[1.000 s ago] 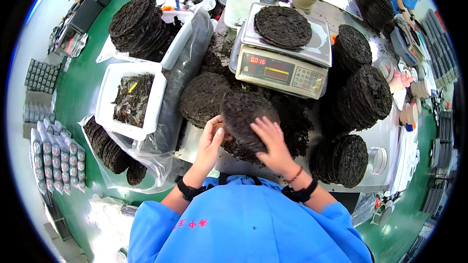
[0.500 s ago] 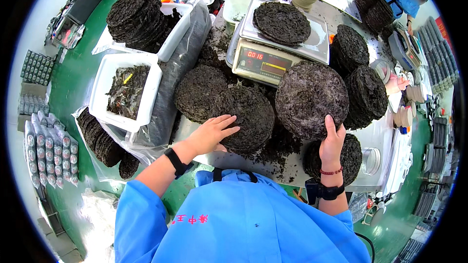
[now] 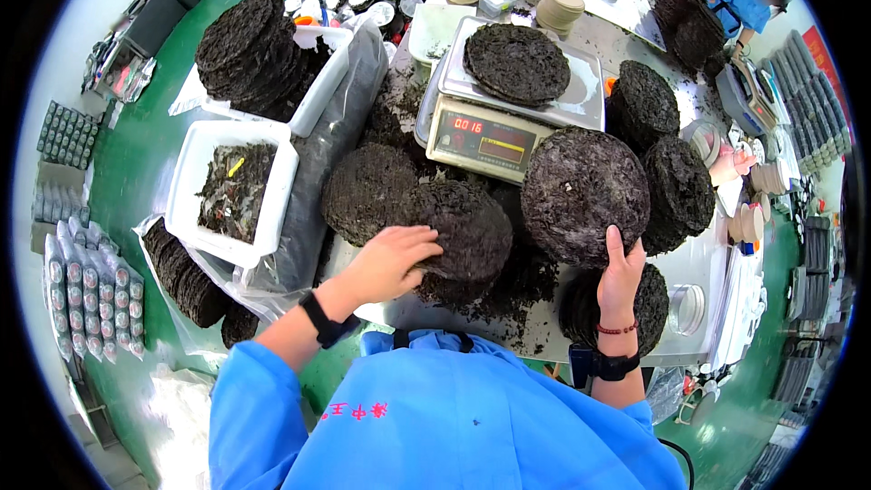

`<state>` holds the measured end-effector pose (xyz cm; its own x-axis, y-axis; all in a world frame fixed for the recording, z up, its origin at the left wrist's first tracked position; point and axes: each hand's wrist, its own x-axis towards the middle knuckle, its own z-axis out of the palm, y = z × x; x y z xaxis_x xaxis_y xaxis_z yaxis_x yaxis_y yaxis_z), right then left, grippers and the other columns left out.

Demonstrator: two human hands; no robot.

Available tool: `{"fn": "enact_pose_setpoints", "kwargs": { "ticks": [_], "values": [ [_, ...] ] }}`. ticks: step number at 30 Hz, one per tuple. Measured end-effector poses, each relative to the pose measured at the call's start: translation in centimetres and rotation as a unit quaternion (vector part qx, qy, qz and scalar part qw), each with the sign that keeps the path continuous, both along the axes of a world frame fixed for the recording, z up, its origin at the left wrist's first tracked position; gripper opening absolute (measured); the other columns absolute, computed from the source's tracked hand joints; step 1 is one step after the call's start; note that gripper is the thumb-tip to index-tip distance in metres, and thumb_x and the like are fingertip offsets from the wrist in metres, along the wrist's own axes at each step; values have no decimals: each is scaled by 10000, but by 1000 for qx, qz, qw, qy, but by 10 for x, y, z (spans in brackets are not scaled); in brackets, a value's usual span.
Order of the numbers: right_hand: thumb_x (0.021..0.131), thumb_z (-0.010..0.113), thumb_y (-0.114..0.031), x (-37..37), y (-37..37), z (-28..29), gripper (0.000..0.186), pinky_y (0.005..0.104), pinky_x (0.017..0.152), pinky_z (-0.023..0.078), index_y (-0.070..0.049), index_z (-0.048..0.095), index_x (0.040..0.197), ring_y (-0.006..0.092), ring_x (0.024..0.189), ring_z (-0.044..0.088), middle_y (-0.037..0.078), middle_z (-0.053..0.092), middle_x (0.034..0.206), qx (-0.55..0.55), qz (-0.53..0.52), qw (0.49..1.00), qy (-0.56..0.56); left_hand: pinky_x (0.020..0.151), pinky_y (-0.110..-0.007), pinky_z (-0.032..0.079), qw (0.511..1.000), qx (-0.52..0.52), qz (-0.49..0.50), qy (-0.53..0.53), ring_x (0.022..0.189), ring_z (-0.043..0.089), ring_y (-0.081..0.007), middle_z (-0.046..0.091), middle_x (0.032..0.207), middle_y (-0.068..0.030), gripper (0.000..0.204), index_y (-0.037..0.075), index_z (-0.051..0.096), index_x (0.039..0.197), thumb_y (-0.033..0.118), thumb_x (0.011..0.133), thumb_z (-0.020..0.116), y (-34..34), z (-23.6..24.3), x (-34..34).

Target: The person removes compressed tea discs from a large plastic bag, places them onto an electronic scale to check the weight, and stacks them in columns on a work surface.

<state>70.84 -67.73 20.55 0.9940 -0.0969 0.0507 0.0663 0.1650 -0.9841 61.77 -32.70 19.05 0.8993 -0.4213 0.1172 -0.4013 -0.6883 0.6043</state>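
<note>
My right hand (image 3: 621,277) grips the lower edge of a round dried seaweed cake (image 3: 586,195), thumb on its upper face. The cake is held tilted in front of the scale (image 3: 481,136). My left hand (image 3: 390,263) is closed on the left edge of another seaweed cake (image 3: 467,229), its fingers on top and curled. That cake looks slightly raised above dark seaweed beneath it. Beside it on the left lies one more seaweed pile (image 3: 367,191). On the scale's metal pan rests a further seaweed cake (image 3: 517,63); the red display is lit.
Seaweed stacks (image 3: 676,186) stand right of the scale. A white tub (image 3: 286,191) with seaweed scraps and a yellow piece sits left, near a white tray (image 3: 327,82) bearing a tall stack. Seaweed crumbs litter the metal table (image 3: 390,308). A co-worker (image 3: 744,0) in blue is at far right.
My left hand's fingers have gone from spread on the seaweed cake to curled at its edge, and that cake has shifted and tilted. The right-hand cake has moved slightly right and down.
</note>
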Motion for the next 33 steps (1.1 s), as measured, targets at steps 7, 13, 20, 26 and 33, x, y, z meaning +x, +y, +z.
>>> {"fn": "enact_pose_setpoints", "kwargs": {
  "ticks": [7,13,20,26,33],
  "values": [
    [987,577,-150,33,26,9,331,300,996,418,40,542,1256,152,1095,556,79,598,1234,93,32,994,39,959,-327,475,687,-652,312,79,1069,617,-179,637,1188,-75,283,12,538,1258,154,1015,503,22,38,30],
    [1013,512,-156,56,114,-5,316,315,960,463,13,542,1278,143,1093,578,52,613,1238,207,265,921,198,1042,-381,407,646,-672,301,203,1182,546,-213,573,1308,-75,387,34,491,1332,208,991,545,19,7,49],
    [1005,494,-237,136,73,-24,345,291,632,507,21,641,831,141,676,624,80,653,691,-196,350,905,144,972,-374,475,612,-642,455,78,1106,594,-210,624,1237,-74,351,39,555,1287,206,980,585,96,7,36],
    [620,872,-322,7,5,-189,1161,649,896,453,-227,179,1547,489,1353,326,221,141,1580,-751,280,574,170,959,-372,490,595,-624,496,104,1105,605,-217,624,1237,-72,341,38,530,1313,175,1001,536,111,-17,14],
    [753,706,-107,34,33,-248,839,636,863,475,-315,316,1467,471,1334,338,159,203,1546,-729,277,625,-9,957,-370,493,600,-607,504,131,1097,611,-210,625,1237,-74,312,33,553,1279,165,996,540,97,-15,26]
  ]
}}
